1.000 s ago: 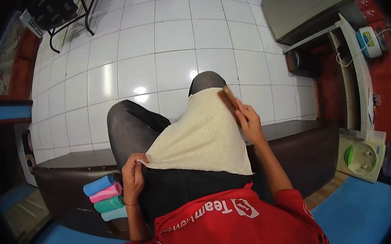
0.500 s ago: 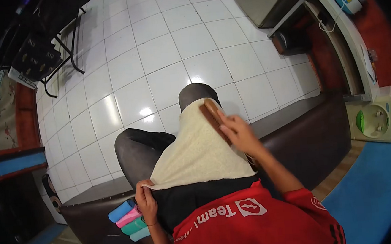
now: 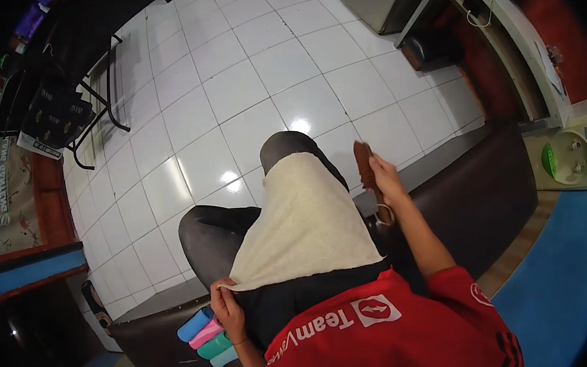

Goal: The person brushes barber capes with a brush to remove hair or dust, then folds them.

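A cream cloth point(image 3: 303, 224) lies spread over my lap and up onto my knee. My left hand point(image 3: 228, 314) is closed on its near left corner, pulling the edge taut. Off to the right of the cloth, my right hand point(image 3: 388, 181) grips a brown wooden brush point(image 3: 363, 165), which is held up on edge and apart from the fabric. A pale loop hangs near the lower end of the brush. Beside my left hand, several rolled cloths point(image 3: 213, 346) in blue, pink, green and turquoise rest on the dark bench.
I sit on a dark padded bench point(image 3: 473, 186) facing a white tiled floor point(image 3: 244, 84). A black folding chair point(image 3: 104, 102) with a dark box point(image 3: 57, 116) is at the far left. A desk point(image 3: 502, 36) and a water dispenser point(image 3: 567, 155) stand at the right.
My right hand has lifted the brush off the cloth and moved it to the right, turning it on edge. My left hand keeps hold of the corner. The camera view has shifted slightly.
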Available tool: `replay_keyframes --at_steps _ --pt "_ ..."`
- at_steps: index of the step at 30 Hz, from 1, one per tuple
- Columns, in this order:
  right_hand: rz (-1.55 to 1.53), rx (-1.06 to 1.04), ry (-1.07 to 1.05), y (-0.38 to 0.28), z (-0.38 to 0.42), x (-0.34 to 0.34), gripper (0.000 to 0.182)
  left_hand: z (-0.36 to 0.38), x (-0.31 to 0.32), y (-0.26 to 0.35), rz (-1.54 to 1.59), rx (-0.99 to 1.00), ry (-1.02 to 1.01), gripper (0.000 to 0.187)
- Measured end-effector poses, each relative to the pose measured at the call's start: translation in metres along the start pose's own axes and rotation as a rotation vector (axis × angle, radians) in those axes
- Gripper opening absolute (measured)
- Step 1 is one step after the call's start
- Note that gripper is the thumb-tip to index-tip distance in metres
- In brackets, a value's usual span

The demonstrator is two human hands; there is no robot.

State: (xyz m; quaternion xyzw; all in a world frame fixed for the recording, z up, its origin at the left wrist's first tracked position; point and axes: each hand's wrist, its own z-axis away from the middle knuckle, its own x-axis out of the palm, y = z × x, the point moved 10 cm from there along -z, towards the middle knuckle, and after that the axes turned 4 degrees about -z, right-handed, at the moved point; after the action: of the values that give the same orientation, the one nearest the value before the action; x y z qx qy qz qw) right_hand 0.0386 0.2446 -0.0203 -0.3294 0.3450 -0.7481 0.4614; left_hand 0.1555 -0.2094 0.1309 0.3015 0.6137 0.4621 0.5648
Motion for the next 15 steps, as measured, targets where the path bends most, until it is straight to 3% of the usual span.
replay_keyframes --at_steps 2,4,5,6,9,11,12,14,15 --pt "0.152 -0.076 -0.052 -0.047 0.037 0.027 0.042 0.000 0.002 -0.009 0.059 -0.022 -0.025 0.017" --pt "0.499 -0.374 -0.135 -0.061 0.051 0.055 0.049 -0.003 0.006 -0.010 0.119 -0.036 -0.054 0.017" --pt "0.540 -0.152 -0.250 -0.039 0.058 0.068 0.048 -0.004 0.007 -0.008 0.125 -0.036 -0.057 0.017" --pt "0.530 -0.384 -0.160 -0.024 0.048 0.066 0.047 -0.004 0.007 -0.008 0.130 -0.037 -0.058 0.017" --pt "0.592 -0.321 -0.139 -0.002 0.019 0.050 0.046 -0.005 0.009 -0.010 0.125 -0.008 -0.087 0.019" --pt "1.148 0.058 -0.378 0.048 0.010 0.047 0.044 -0.004 0.008 -0.009 0.130 -0.030 -0.094 0.019" --pt "1.148 0.048 -0.380 0.057 0.001 0.035 0.044 -0.005 0.007 -0.009 0.132 -0.051 -0.099 0.019" --pt "0.915 -0.075 -0.154 0.065 -0.021 0.001 0.044 -0.004 0.002 -0.005 0.134 -0.072 -0.083 0.018" --pt "0.687 -0.039 -0.105 0.045 -0.012 -0.001 0.043 0.000 0.002 -0.003 0.143 -0.097 -0.072 0.017"
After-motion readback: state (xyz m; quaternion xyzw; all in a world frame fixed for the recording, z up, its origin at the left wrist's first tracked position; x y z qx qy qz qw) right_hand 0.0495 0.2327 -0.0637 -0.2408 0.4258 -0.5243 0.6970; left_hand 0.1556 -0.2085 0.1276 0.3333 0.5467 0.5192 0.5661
